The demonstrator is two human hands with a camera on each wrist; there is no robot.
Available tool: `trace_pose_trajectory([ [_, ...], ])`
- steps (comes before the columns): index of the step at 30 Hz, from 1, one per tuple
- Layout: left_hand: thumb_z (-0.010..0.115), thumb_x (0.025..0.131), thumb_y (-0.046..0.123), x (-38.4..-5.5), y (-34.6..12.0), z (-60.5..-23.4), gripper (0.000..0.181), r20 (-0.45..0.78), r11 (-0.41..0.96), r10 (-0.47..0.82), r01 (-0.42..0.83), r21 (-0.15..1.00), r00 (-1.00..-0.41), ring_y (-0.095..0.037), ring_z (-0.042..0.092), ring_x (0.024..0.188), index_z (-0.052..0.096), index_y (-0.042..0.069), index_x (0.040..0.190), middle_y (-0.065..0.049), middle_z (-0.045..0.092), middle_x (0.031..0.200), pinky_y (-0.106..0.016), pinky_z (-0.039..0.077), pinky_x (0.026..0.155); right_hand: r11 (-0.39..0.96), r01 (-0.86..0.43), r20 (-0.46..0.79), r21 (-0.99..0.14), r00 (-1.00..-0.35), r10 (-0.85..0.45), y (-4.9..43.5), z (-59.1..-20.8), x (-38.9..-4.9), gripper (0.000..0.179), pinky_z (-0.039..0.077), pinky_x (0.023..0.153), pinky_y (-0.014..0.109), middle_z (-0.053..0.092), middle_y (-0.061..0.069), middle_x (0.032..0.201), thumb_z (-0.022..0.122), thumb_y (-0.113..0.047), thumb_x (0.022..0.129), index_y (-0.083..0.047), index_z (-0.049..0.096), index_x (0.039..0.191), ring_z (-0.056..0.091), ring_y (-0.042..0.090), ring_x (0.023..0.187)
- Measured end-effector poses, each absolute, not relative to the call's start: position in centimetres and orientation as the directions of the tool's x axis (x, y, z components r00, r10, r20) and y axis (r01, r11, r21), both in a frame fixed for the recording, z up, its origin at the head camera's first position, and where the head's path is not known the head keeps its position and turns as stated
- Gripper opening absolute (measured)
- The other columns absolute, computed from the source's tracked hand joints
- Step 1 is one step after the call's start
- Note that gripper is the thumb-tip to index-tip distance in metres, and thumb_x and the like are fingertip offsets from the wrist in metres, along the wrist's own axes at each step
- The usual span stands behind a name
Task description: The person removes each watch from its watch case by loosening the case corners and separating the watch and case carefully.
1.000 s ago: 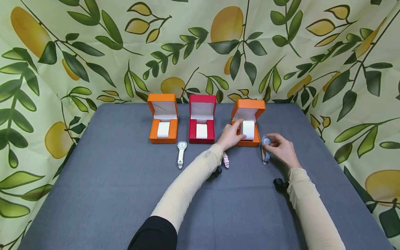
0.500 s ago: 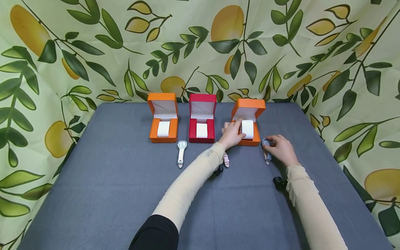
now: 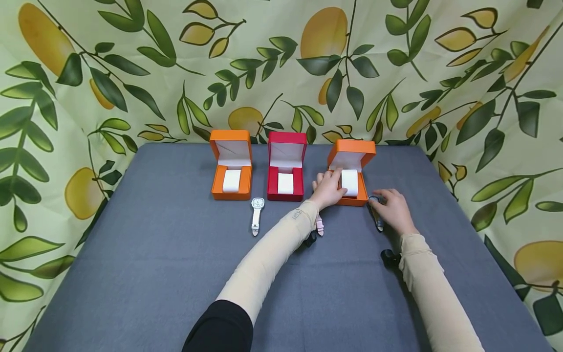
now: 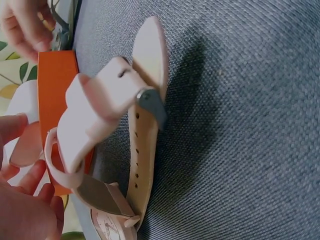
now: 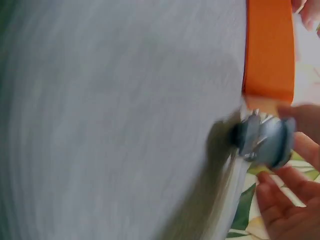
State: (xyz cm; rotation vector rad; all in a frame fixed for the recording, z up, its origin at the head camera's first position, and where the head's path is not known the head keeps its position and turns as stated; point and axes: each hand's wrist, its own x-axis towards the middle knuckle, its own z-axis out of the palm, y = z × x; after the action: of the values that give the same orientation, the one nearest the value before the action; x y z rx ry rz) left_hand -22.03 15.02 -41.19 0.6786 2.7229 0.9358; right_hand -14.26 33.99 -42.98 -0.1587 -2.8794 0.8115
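Observation:
My left hand is at the right-hand orange watch box, which stands with its lid raised. Its thumb and fingers grip the end of the white cushion seated inside. Just right of that box, my right hand pinches a wristwatch with a bluish strap; the right wrist view shows its blurred watch between thumb and fingers. Under my left wrist lies a pink watch, mostly hidden from the head; the left wrist view shows its buckle and punched strap close up.
Another orange box and a red box stand to the left, lids raised, each with a white cushion. A white watch lies before them on the grey cloth. A patterned curtain hangs behind the table.
The watch in my right hand has turned, so its dial no longer faces the head camera, and the hand has shifted slightly left. My left hand stays at the box.

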Motion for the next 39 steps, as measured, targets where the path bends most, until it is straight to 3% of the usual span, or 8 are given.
trace_pose_trajectory([
  [5,0.055,0.092,0.035,-22.2,15.2,-41.3,0.060,-0.026,0.713,0.480,0.372,0.594,-0.877,-0.023,0.031,0.125,0.030,0.022,0.145,0.000,0.042,0.143,-0.040,0.028,0.096,0.740,0.021,0.176,-0.673,-0.966,0.188,32.9,-42.6,-15.1,0.045,0.047,0.083,0.039,0.057,0.020,0.119,0.049,-0.033,0.096,-0.005,0.051,0.131,0.055,0.029,0.101],
  [8,0.055,0.092,0.036,-22.3,15.3,-41.3,0.061,-0.036,0.718,0.480,0.368,0.591,-0.877,-0.021,0.032,0.123,0.030,0.022,0.145,0.002,0.041,0.144,-0.039,0.028,0.096,0.665,0.044,0.113,-0.746,-0.975,0.192,32.4,-42.2,-15.9,0.052,0.045,0.081,0.031,0.056,0.019,0.124,0.045,-0.041,0.096,-0.014,0.041,0.141,0.054,0.027,0.105],
  [11,0.055,0.092,0.036,-22.3,15.4,-41.1,0.061,-0.055,0.728,0.474,0.356,0.586,-0.879,-0.022,0.032,0.123,0.030,0.021,0.145,0.000,0.040,0.144,-0.040,0.028,0.097,0.635,0.095,0.019,-0.766,-0.985,0.171,32.1,-42.0,-16.5,0.056,0.044,0.080,0.031,0.054,0.020,0.126,0.043,-0.045,0.095,-0.021,0.035,0.145,0.052,0.029,0.106],
  [14,0.055,0.092,0.036,-22.2,15.7,-41.0,0.060,-0.081,0.748,0.457,0.334,0.573,-0.886,-0.022,0.033,0.121,0.031,0.022,0.145,-0.002,0.041,0.142,-0.039,0.028,0.096,0.648,0.131,-0.039,-0.750,-0.987,0.155,31.9,-42.1,-17.0,0.055,0.041,0.076,0.031,0.053,0.019,0.122,0.043,-0.045,0.096,-0.022,0.034,0.145,0.049,0.028,0.102],
  [21,0.054,0.092,0.033,-22.2,15.9,-41.9,0.061,-0.134,0.792,0.454,0.329,0.515,-0.881,-0.021,0.036,0.115,0.028,0.026,0.147,-0.001,0.045,0.134,-0.038,0.028,0.091,0.767,0.066,0.001,-0.638,-0.996,0.086,31.3,-42.4,-17.8,0.050,0.037,0.068,0.029,0.047,0.021,0.107,0.049,-0.017,0.095,-0.011,0.036,0.143,0.044,0.028,0.089],
  [28,0.048,0.095,0.034,-22.5,15.8,-41.9,0.059,-0.144,0.778,0.471,0.333,0.532,-0.871,-0.023,0.037,0.116,0.024,0.024,0.148,0.001,0.042,0.138,-0.038,0.029,0.090,0.800,0.080,-0.018,-0.594,-0.996,0.085,30.8,-42.1,-18.3,0.047,0.034,0.071,0.033,0.043,0.024,0.111,0.044,-0.015,0.096,-0.007,0.037,0.142,0.041,0.031,0.093],
  [39,0.043,0.097,0.032,-22.6,16.0,-41.4,0.052,-0.190,0.785,0.468,0.308,0.537,-0.863,-0.023,0.038,0.115,0.028,0.026,0.147,0.001,0.040,0.140,-0.039,0.029,0.092,0.877,0.073,-0.033,-0.476,-0.997,0.065,29.8,-41.8,-19.3,0.047,0.034,0.069,0.040,0.040,0.027,0.099,0.033,-0.014,0.095,-0.006,0.038,0.141,0.042,0.037,0.085],
])
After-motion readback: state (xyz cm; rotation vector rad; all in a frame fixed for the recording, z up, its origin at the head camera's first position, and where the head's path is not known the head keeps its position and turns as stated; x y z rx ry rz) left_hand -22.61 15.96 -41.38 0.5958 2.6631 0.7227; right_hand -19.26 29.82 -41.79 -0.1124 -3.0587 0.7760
